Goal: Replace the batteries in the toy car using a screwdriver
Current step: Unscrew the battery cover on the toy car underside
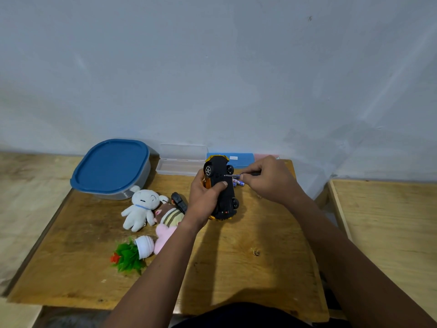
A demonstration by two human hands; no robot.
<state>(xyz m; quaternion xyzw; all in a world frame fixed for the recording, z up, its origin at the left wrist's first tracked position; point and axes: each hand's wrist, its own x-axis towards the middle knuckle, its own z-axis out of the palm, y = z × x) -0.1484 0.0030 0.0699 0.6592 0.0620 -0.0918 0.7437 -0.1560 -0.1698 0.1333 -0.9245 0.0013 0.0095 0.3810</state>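
Note:
A yellow toy car is turned so that its black underside faces me, above the wooden table. My left hand grips the car from the left, with the thumb pressed on the underside. My right hand pinches a thin screwdriver. Its tip touches the underside near the far wheels. Several small batteries lie on the table just behind the car, partly hidden by the screwdriver and my fingers.
A blue-lidded container stands at the back left. An open clear case, a blue box and a pink box line the wall. Plush toys, a black remote and a toppled fake plant lie left of my arm.

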